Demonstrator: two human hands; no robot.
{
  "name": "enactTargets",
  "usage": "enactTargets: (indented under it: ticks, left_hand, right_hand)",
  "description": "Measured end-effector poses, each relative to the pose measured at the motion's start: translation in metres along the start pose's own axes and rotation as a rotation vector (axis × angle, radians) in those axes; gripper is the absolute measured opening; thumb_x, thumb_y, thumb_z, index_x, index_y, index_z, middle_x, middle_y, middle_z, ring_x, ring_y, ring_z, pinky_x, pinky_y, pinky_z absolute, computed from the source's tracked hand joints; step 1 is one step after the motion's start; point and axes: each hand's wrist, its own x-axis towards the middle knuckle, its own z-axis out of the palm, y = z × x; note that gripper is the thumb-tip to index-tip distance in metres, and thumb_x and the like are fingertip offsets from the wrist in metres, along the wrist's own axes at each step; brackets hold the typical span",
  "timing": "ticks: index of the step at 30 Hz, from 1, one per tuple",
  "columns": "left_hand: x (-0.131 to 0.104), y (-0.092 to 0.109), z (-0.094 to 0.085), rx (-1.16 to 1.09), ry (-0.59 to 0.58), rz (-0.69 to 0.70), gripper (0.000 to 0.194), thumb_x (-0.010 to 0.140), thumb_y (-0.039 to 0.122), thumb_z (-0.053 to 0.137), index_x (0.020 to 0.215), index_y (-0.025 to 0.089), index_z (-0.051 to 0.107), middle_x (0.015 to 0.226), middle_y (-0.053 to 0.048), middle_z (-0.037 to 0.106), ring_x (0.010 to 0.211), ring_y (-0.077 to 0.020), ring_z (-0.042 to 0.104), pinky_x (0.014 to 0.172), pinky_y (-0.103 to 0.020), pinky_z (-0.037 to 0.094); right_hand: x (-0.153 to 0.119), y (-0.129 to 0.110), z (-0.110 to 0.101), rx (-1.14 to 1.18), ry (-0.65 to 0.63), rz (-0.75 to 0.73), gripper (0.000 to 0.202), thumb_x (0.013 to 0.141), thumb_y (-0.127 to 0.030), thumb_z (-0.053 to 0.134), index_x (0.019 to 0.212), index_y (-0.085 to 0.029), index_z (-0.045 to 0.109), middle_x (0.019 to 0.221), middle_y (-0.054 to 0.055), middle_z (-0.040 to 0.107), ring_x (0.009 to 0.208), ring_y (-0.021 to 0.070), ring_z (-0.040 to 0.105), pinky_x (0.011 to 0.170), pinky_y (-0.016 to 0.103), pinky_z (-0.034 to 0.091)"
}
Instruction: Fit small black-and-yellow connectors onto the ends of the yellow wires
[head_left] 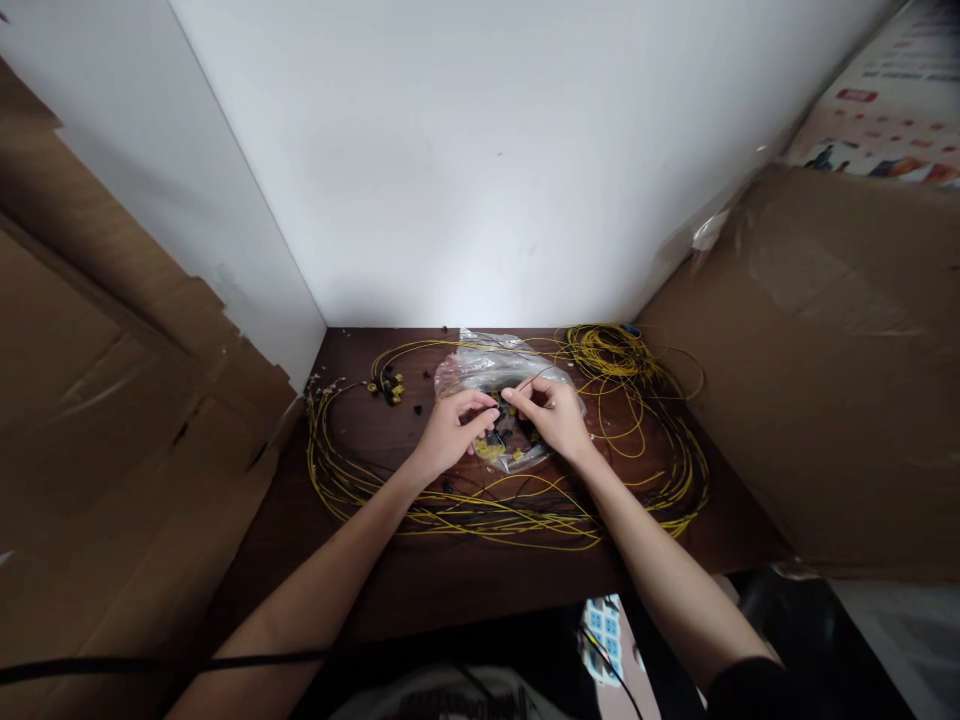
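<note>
My left hand [452, 432] is closed in a pinch over a clear plastic bag [491, 350]. A tiny dark piece shows at its fingertips, too small to name. Close by on the right, my right hand [555, 412] pinches a thin wire [534, 378], which passes over its fingers. The fingertips of both hands nearly meet. Below them, small black and yellow parts [491, 452] lie in or on the bag; my fingers hide some of them.
Long yellow and black wires [517, 515] loop around the dark tabletop [375, 440]. A coiled yellow bundle [611, 352] lies back right. Wire ends with black and yellow connectors [388, 385] lie left. Cardboard [810, 380] flanks both sides; a white wall [480, 180] stands behind.
</note>
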Motion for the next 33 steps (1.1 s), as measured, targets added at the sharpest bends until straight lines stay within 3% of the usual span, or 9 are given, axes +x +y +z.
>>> enactTargets:
  ticks: [9,14,26,33]
  left_hand:
    - [0.0008,-0.0006,0.0001,-0.016,-0.006,0.008,0.021,0.075,0.031,0.059,0.083,0.012,0.056,0.071,-0.004,0.061,0.047,-0.0064,0.05,0.034,-0.014,0.039]
    - [-0.0002,0.0038,-0.0003,-0.032,0.0,-0.011,0.017,0.075,0.027,0.059,0.08,0.012,0.055,0.068,-0.003,0.06,0.045,-0.0057,0.048,0.034,-0.015,0.039]
    - [-0.0004,0.0074,0.0009,-0.071,0.026,-0.055,0.014,0.073,0.025,0.059,0.079,0.013,0.054,0.065,-0.001,0.059,0.042,-0.0047,0.046,0.033,-0.015,0.039]
    - [-0.0007,0.006,0.0001,-0.067,0.024,-0.051,0.016,0.073,0.027,0.059,0.08,0.013,0.055,0.065,-0.001,0.06,0.041,-0.0045,0.045,0.034,-0.016,0.039]
  right_hand:
    - [-0.0004,-0.0039,0.0019,0.129,-0.175,-0.042,0.022,0.075,-0.039,0.062,0.077,-0.017,0.065,0.074,0.003,0.065,0.066,0.0143,0.058,0.064,0.028,0.046]
    - [-0.0003,-0.0018,0.0025,0.064,-0.126,-0.039,0.023,0.076,-0.038,0.062,0.071,-0.016,0.064,0.071,0.003,0.064,0.065,0.0139,0.056,0.064,0.028,0.045]
    - [0.002,0.0039,0.0017,0.157,0.091,0.082,0.029,0.074,-0.045,0.061,0.066,-0.017,0.055,0.06,0.0,0.056,0.054,0.0118,0.049,0.055,0.026,0.041]
    - [0.0026,-0.0013,0.0031,0.274,-0.031,0.078,0.027,0.071,-0.044,0.065,0.075,-0.018,0.06,0.067,0.0,0.057,0.058,0.0115,0.05,0.056,0.025,0.042]
